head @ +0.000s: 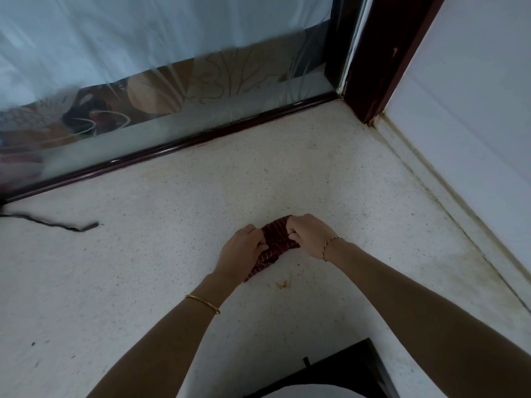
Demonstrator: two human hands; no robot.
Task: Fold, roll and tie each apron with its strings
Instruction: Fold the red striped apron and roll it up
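Black, a flat-edged shape (339, 374) sits at the bottom edge of the frame; what it is cannot be told. Both bare forearms reach up past it, with a thin gold bangle (202, 303) on the left wrist and a gold bracelet (330, 247) on the right. Just right of centre, the apron (275, 245), dark red cloth with fine pale stripes, lies bunched into a short roll on the speckled off-white counter (143, 282). The left hand (241, 248) curls its fingers over the roll's left end. The right hand (309, 234) pinches the upper right end with bent fingers. A small orange stain (283, 284) marks the counter just below the roll. At the left edge a dark twisted cord (57, 224) lies well apart from the hands. Beyond, a glossy dark-red rail (172, 150) borders etched glass (186, 81), meeting a dark post (373, 67) and a white wall (474, 110) at upper right.
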